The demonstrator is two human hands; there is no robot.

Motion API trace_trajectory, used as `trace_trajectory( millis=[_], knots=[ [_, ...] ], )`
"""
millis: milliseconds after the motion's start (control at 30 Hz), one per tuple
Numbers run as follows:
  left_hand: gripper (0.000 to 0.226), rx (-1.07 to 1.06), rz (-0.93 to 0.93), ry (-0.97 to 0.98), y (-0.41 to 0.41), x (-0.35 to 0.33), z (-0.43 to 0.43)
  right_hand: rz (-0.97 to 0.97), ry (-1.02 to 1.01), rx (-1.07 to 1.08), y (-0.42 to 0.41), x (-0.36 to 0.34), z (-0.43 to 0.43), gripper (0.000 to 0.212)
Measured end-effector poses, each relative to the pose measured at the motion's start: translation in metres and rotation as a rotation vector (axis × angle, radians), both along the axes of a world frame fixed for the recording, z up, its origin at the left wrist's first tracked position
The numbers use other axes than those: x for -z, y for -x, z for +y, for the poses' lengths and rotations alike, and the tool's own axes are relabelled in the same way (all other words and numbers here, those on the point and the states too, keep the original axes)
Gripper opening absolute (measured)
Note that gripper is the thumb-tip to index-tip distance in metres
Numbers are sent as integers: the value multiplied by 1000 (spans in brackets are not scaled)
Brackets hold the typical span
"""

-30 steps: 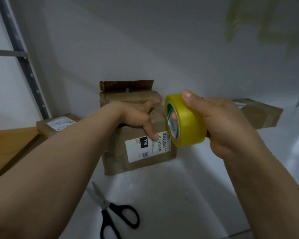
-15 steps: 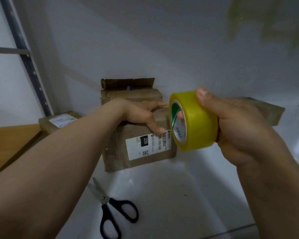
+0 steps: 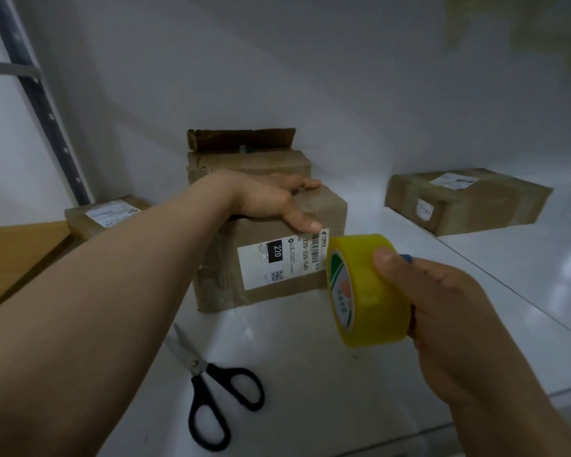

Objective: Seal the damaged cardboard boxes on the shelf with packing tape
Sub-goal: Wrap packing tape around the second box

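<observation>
Yellow tape roll (image 3: 373, 291) is gripped in the right hand (image 3: 442, 324); left hand (image 3: 264, 201) fingers lie flat on the box (image 3: 330, 212), and should pin its flap firmly.

labelled brown box (image 3: 277, 258) upright on shelf | yellow tape roll (image 3: 366, 291) held

Cardboard, plastic, steel.
Creased matt box (image 3: 277, 258), glossy yellow tape roll (image 3: 370, 291), scissors (image 3: 197, 364) with shiny blades and black plastic handles.

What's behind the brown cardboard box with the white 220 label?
A second brown cardboard box, top flap raised. The labelled box and the left hand hide its lower front.
</observation>
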State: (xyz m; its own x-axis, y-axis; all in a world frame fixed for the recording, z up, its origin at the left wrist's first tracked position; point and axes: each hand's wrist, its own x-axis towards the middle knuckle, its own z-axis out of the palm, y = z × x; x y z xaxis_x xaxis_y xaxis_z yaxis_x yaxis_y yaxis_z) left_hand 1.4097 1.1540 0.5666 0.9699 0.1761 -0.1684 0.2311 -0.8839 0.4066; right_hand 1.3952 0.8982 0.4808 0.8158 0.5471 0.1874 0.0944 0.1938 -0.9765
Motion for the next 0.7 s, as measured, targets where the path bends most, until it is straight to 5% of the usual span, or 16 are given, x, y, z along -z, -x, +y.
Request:
trace_trajectory(
  millis=[167,300,633,700],
  knots=[
    [100,-9,13,4,0,1,-1,84,50,24,-8,25,4,31],
    [104,-2,23,-6,4,-2,-3,136,48,56,-16,37,7,61],
    [108,-22,47,4,5,-6,-7,156,107,16,-19,30,6,37],
    [110,-14,50,-8,5,-7,-6,158,116,25,-17,27,2,46]
  ],
)
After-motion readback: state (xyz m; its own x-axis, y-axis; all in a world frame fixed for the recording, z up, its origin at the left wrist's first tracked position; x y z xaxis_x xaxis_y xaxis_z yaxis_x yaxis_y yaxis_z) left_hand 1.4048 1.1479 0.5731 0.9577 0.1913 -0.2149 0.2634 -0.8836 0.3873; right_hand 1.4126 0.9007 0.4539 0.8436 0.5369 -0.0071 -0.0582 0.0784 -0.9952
